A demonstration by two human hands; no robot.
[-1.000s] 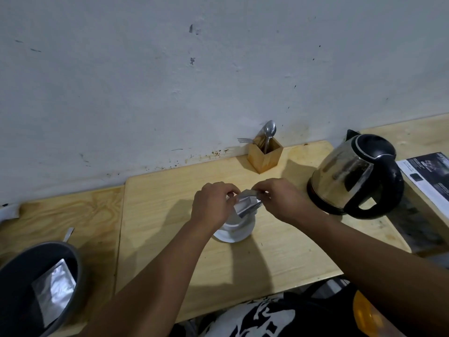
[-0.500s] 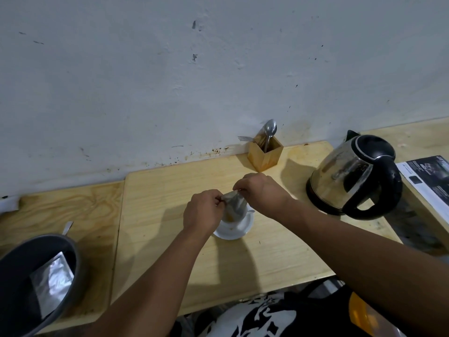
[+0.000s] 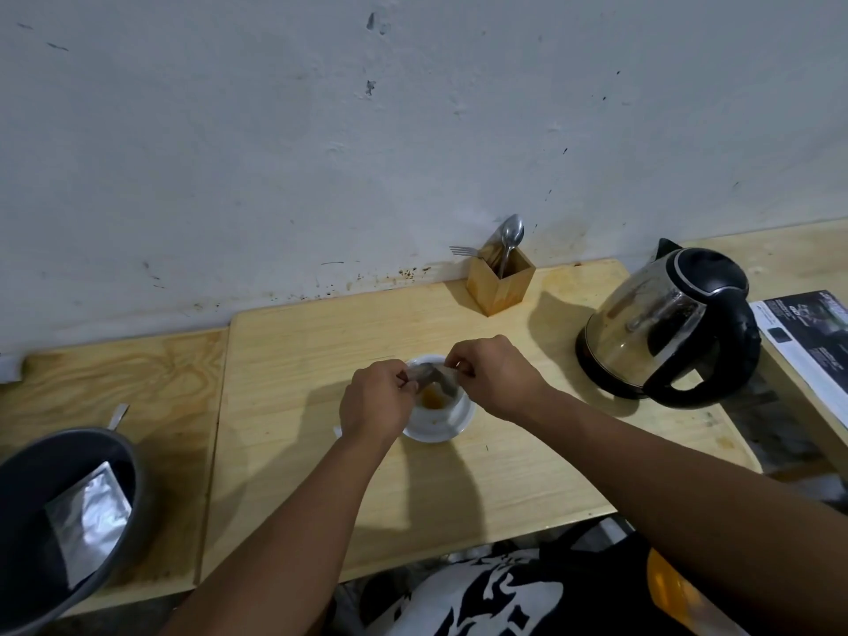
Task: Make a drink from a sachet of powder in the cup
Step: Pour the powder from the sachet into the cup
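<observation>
Sachet (image 3: pixel 430 377): one, silvery, held over the white cup (image 3: pixel 439 417) at the middle of the wooden surface (image 3: pixel 293 360). Long axis runs roughly left to right between the two hands, sagging down in the middle toward the cup; which end is torn open I cannot tell (the foil is crumpled and partly hidden by knuckles).

Left hand (image 3: pixel 374 403): fingers closed, pinching the left end of the sachet. Right hand (image 3: pixel 493 376): fingers closed, pinching the right end. Both hands sit just above the cup rim, close together, touching the sachet only.

Cup: one, upright, with a small heap of orange-brown powder (image 3: pixel 431 399) at the bottom.

Count of other things:
- Kettle (image 3: pixel 665 332): one, steel body with black lid, handle and base, standing right of the cup, well apart; spout points toward the wall.
- Wooden holder (image 3: pixel 500 282): one, square, against the wall behind the cup. It holds one spoon (image 3: pixel 510 241), bowl up, and one fork (image 3: pixel 463 251), tines leaning out to the left.
- Dark round pan (image 3: pixel 69 511): one, at the lower left edge of view, with one flat foil packet (image 3: pixel 87 521) lying inside (a second silvery sachet-like piece, apart from the one in hand).
- Printed leaflet (image 3: pixel 812 342): one, at the far right edge, partly cut off
</observation>
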